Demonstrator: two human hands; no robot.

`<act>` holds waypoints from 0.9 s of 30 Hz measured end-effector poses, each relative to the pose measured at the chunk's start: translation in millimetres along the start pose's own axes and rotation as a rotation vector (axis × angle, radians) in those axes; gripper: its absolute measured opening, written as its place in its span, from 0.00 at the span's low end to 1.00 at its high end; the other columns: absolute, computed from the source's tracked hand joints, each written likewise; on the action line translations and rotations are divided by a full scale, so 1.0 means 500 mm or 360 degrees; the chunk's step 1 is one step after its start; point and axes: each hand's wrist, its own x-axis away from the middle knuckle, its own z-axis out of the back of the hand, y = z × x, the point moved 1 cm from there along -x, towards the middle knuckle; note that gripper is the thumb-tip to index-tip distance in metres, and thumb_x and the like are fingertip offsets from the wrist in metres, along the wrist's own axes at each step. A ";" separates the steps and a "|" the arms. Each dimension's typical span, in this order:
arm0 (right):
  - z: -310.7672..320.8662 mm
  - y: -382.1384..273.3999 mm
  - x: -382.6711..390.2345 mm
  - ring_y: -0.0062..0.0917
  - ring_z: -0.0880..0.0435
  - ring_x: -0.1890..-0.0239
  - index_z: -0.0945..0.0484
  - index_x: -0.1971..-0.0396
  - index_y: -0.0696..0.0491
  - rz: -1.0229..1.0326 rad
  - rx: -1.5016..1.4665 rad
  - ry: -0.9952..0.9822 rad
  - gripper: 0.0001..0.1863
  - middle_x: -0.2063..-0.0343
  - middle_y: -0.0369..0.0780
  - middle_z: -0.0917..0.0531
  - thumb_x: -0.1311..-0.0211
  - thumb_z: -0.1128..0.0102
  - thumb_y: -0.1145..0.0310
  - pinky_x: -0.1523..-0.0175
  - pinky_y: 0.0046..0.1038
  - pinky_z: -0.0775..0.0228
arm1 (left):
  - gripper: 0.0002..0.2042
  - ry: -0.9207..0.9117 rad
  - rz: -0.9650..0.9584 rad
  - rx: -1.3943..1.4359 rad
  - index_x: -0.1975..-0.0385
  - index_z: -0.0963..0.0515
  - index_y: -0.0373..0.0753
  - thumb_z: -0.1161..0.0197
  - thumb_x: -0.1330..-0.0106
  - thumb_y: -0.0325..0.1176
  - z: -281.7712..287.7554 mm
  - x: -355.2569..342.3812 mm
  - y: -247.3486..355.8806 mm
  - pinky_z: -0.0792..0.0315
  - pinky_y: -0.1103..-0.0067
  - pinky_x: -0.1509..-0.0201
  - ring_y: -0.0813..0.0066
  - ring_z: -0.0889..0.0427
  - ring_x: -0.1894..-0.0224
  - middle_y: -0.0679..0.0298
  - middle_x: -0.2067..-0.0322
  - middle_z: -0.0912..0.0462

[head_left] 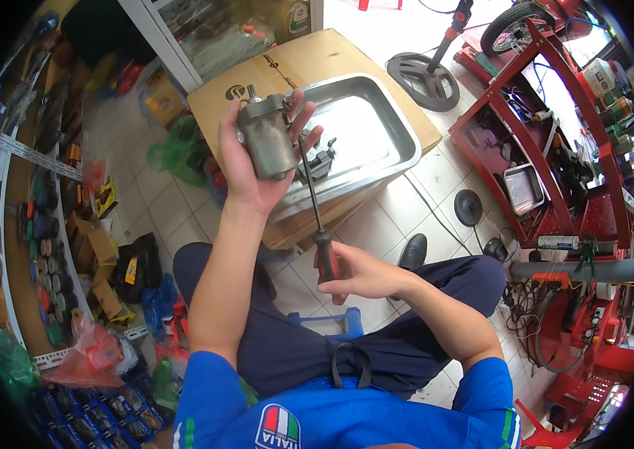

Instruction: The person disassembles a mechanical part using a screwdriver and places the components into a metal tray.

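My left hand [248,185] holds up a dull metal motor-like cylinder [269,146], with a threaded stud at its top. My right hand [358,273] grips the red-and-black handle of a long screwdriver [327,257]. Its shaft points upward to the right side of the cylinder, among my left fingers; whether the tip touches anything is unclear. Behind them a shiny steel tray [407,150] holds dark metal parts [321,165], partly hidden. The tray rests on a cardboard box [220,90].
Shelves of small goods [47,254] and plastic bags line the left. A red tool cart [482,112] with tools stands at right, near a black round stand base [422,82] and cables on the tiled floor [429,209]. A blue stool [351,320] shows between my legs.
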 end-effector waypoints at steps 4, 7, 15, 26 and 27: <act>0.007 -0.002 -0.002 0.25 0.13 0.69 0.34 0.46 0.56 0.0013 0.0015 0.0013 0.22 0.63 0.40 0.21 0.31 0.32 0.69 0.63 0.27 0.19 | 0.33 -0.0056 0.0045 0.0041 0.41 0.26 0.31 0.53 0.26 0.58 0.005 -0.002 0.000 0.27 0.57 0.32 0.57 0.24 0.34 0.52 0.39 0.23; 0.006 -0.009 -0.002 0.24 0.14 0.69 0.34 0.46 0.57 0.0020 0.0046 0.0026 0.22 0.64 0.39 0.20 0.31 0.32 0.70 0.63 0.27 0.20 | 0.32 -0.0037 0.0056 0.0029 0.41 0.26 0.31 0.53 0.26 0.59 0.003 0.000 -0.005 0.26 0.57 0.32 0.57 0.24 0.35 0.52 0.39 0.23; 0.008 -0.015 -0.001 0.23 0.14 0.70 0.33 0.46 0.57 0.0014 -0.0003 0.0051 0.22 0.64 0.39 0.20 0.32 0.32 0.70 0.64 0.26 0.20 | 0.32 -0.0023 0.0064 0.0025 0.43 0.25 0.32 0.53 0.26 0.59 0.001 0.000 -0.007 0.26 0.57 0.33 0.58 0.24 0.35 0.52 0.38 0.24; 0.008 -0.013 0.001 0.23 0.14 0.71 0.33 0.46 0.57 -0.0010 0.0021 0.0061 0.21 0.64 0.39 0.20 0.32 0.32 0.70 0.64 0.26 0.20 | 0.33 -0.0030 0.0063 0.0054 0.42 0.26 0.31 0.53 0.26 0.59 0.005 -0.003 -0.007 0.27 0.55 0.33 0.58 0.24 0.35 0.53 0.39 0.23; 0.009 -0.014 0.002 0.23 0.14 0.71 0.32 0.46 0.57 -0.0020 0.0033 0.0062 0.21 0.65 0.39 0.20 0.32 0.32 0.70 0.64 0.26 0.20 | 0.33 -0.0027 0.0062 0.0049 0.42 0.26 0.32 0.53 0.26 0.59 0.003 -0.002 -0.007 0.27 0.55 0.33 0.58 0.24 0.35 0.53 0.39 0.23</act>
